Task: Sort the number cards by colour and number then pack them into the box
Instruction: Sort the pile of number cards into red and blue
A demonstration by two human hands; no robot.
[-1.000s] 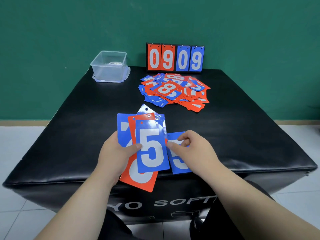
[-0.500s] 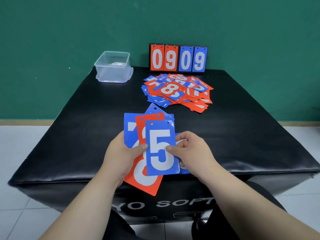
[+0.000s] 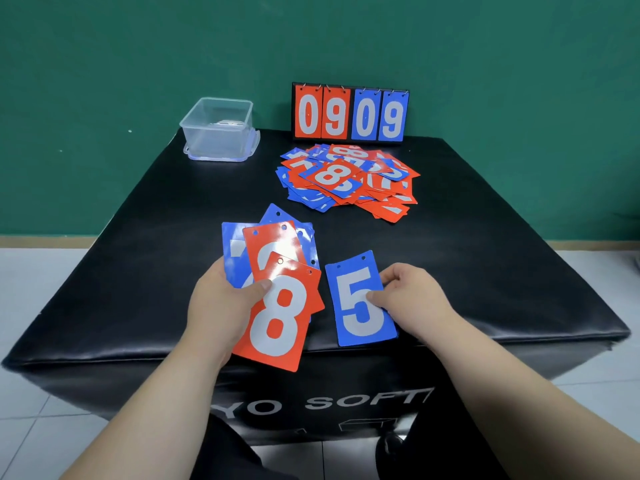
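Near bench (image 3: 485, 237) edge: blue 5 card (image 3: 360, 306) beside fanned cards (image 3: 277, 320) clamped in the left grip (image 3: 221, 306).
The card is pinched by the right grip (image 3: 408, 299), apparently lying flat, long axis pointing away, punched holes farthest; numeral white. Bench black, wall (image 3: 138, 64) green; clear box (image 3: 218, 129) far left.

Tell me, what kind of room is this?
Probably a plain indoor room, maybe a gym or games room. A flip scoreboard stands by a green wall, a black padded block serves as the table, and the floor has white tiles.
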